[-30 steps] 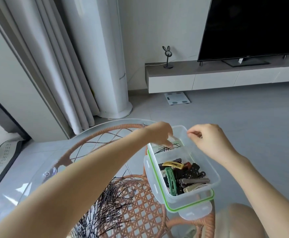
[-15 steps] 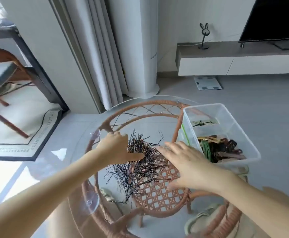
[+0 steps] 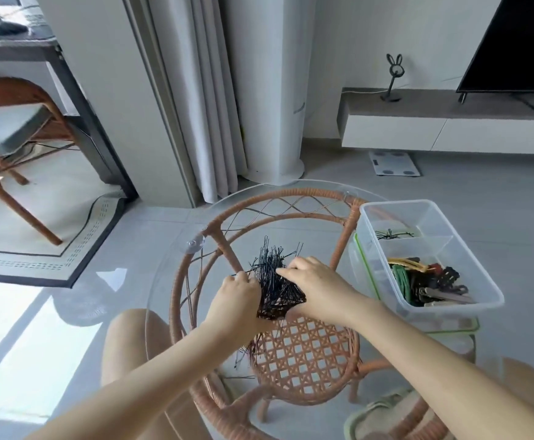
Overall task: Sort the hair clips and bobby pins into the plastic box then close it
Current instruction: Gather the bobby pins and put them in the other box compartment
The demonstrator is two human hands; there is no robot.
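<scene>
1. While we are working over the round glass table, its clear top is letting the rattan frame show through beneath, so the pins are reading dark against the weave.
2. We are keeping the plastic box open at the table's right edge, well apart from both hands; its lid seems to be lying underneath it, probably to keep it out of the way until closing.
3. We are noting the box is divided: the hair clips are filling the near compartment, and a few bobby pins are lying in the far one.
4. We are pressing the main pile of bobby pins together at the table's centre, likely to gather one bundle rather than lift pins singly.
5. We are curling the right hand over the pile's right side, fingers bent down onto the pins.
6. We are closing the left hand against the pile's left side, fingers bunched on the pins; a few stragglers are lying loose nearer us.
</scene>
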